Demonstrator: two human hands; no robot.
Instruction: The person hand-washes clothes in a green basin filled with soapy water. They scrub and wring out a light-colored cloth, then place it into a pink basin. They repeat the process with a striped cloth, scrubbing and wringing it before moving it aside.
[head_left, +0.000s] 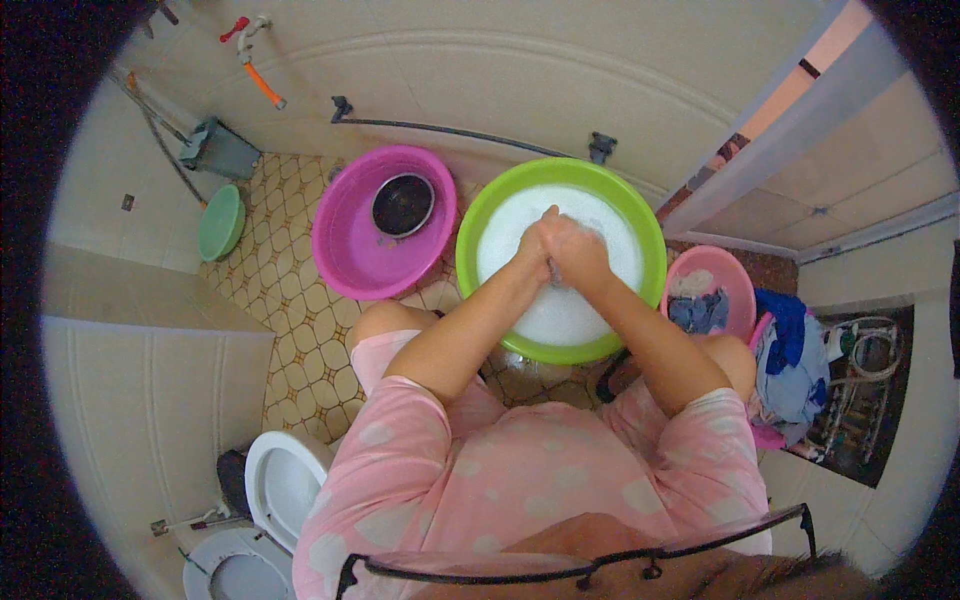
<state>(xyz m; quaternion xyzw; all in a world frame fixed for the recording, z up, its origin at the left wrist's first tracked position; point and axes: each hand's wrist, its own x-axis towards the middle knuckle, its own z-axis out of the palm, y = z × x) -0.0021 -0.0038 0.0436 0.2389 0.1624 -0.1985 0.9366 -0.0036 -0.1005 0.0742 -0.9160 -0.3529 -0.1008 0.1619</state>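
Observation:
My left hand (538, 234) and my right hand (579, 244) press together above a lime-green basin (469, 259), just over the white suds (562, 315) that fill it. The right hand is blurred and overlaps the left. A small greyish patch shows below the joined hands, perhaps wet cloth or foam; I cannot tell whether anything is held between the palms. Whatever lies under the foam is hidden. Both forearms reach in from the near side of the basin, between my bent knees.
Left of the green basin, a magenta basin (345, 255) holds a dark round pan (403, 205). At right are a pink basin (739, 270) with wet cloth and a pile of clothes (791, 367). A wall bar (465, 133), tap (244, 45), bin (221, 150) and toilet (240, 574) surround the tiled floor.

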